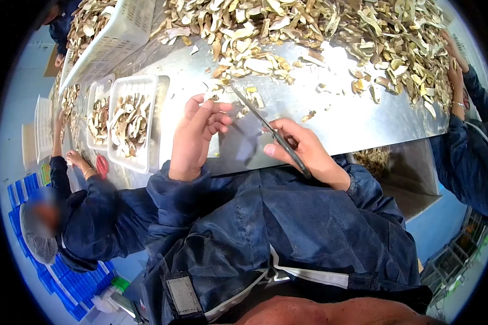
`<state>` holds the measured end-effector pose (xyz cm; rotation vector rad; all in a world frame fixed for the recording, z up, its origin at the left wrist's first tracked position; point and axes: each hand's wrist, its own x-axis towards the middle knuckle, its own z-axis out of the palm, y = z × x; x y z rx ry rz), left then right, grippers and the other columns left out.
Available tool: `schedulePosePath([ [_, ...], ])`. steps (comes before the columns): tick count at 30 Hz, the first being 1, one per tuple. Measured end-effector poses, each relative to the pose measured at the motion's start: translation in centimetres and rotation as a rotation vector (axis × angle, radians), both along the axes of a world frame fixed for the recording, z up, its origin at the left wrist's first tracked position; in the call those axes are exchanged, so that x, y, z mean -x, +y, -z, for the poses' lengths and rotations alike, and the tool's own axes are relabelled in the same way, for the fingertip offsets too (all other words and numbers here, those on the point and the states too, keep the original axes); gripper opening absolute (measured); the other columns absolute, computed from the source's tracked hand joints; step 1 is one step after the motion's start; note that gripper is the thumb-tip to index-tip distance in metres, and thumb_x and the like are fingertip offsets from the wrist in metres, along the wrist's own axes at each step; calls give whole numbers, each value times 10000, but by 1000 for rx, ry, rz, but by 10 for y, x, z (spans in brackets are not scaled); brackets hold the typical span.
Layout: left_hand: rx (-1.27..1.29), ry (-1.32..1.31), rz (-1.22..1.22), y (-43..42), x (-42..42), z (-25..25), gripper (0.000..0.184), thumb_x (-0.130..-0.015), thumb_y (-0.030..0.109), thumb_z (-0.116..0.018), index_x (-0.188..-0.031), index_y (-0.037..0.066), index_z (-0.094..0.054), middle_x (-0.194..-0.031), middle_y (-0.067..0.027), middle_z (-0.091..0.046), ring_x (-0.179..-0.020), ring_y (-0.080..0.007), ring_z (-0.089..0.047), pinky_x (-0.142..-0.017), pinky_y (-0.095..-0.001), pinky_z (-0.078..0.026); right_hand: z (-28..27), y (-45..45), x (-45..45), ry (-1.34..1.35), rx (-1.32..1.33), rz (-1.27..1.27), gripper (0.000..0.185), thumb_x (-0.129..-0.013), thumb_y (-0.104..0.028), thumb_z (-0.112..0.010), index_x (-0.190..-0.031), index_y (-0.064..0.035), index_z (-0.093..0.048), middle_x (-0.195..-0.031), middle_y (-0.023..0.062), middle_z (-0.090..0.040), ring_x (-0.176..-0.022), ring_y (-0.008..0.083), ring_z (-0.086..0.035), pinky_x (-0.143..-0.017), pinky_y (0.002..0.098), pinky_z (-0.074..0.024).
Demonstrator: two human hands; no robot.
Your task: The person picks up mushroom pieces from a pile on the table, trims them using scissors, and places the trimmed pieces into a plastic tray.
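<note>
My right hand (309,151) is closed round the dark handle of a knife (263,120), whose narrow blade points up and left over the metal table. My left hand (197,130) is left of the blade, palm partly turned up and fingers curled. Between its thumb and forefinger is a small pale dried mushroom slice (213,96), partly hidden by the fingers. A few cut pieces (252,97) lie on the table just beyond the blade tip. Past them spreads a large heap of dried mushroom slices (265,32).
A clear plastic box (154,124) of slices stands left, beside a similar one. A white perforated crate (114,46) is behind them. A co-worker (103,233) sits at left near red scissors (102,164); another person's hands (456,76) reach the heap at right.
</note>
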<state>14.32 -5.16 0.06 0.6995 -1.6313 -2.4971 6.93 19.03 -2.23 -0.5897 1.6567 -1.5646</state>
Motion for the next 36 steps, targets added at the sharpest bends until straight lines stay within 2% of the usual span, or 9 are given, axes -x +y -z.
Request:
schedulePosePath([
  [2,58,-6,0,7,-2,-4,206,-1058,177,-496,-1206,43,-447,-1028,-169,-673,-852,-189,-648,-734,-295,-519,-11,-1,-3,-37,-19,-7,454,-877,-353,-798,-1162,-45,-625,-761,-9,-521,-701,87,-491,-629,263,-407],
  [5,108,9,-15,17,-2,-9,237,-1057,196,-512,-1213,35,-437,-976,-154,-670,-826,-187,-641,-722,-291,-516,-8,-1,-5,211,-54,-29,511,-852,-391,-809,-1171,-42,-617,-818,40,-554,-738,142,-530,-667,303,-444],
  [8,203,58,-53,24,-5,-6,188,-1062,185,-513,-1181,46,-466,-925,-131,-682,-781,-168,-661,-668,-268,-530,-19,-2,-4,139,-99,-20,533,-845,-411,-807,-1170,-37,-613,-859,73,-569,-751,173,-538,-676,324,-451],
  [14,201,51,5,31,-11,-4,276,-1046,243,-562,-1176,37,-435,-909,-146,-676,-764,-190,-653,-675,-297,-526,-26,-7,-6,148,-132,-24,501,-854,-399,-801,-1155,-42,-620,-817,66,-571,-728,165,-533,-666,316,-450],
  [17,169,46,-3,33,-13,-3,256,-1046,232,-560,-1172,46,-436,-914,-146,-678,-760,-190,-652,-672,-295,-527,-28,-8,-6,152,-127,-52,454,-888,-314,-795,-1181,-30,-595,-807,-12,-517,-742,80,-472,-659,252,-407],
  [27,162,53,-83,22,-18,-6,248,-1043,202,-541,-1207,39,-452,-919,-154,-683,-751,-191,-653,-673,-299,-530,-20,-7,-5,-22,-66,100,331,-966,-292,-696,-1159,-34,-622,-709,-15,-538,-618,66,-487,-562,237,-383],
  [31,742,84,-450,-58,-32,-20,273,-1013,153,-574,-1226,-18,-562,-933,-112,-682,-690,-141,-623,-635,-262,-522,2,-3,7,-117,41,289,295,-1014,-242,-610,-1205,-18,-601,-656,-45,-483,-539,36,-428,-503,203,-322],
  [33,1153,-202,-416,-86,-33,-42,425,-999,163,-602,-1355,-50,-509,-895,-122,-702,-698,-141,-629,-635,-272,-491,7,-1,10,-161,129,351,322,-1023,-264,-589,-1207,0,-592,-655,-41,-483,-530,41,-411,-503,203,-319],
  [36,1505,-449,-378,-92,-24,-39,454,-982,178,-628,-1385,7,-509,-884,-135,-707,-714,-163,-640,-659,-296,-498,10,-1,9,-129,109,322,332,-1022,-276,-590,-1208,0,-590,-652,-37,-480,-536,42,-415,-513,204,-324],
])
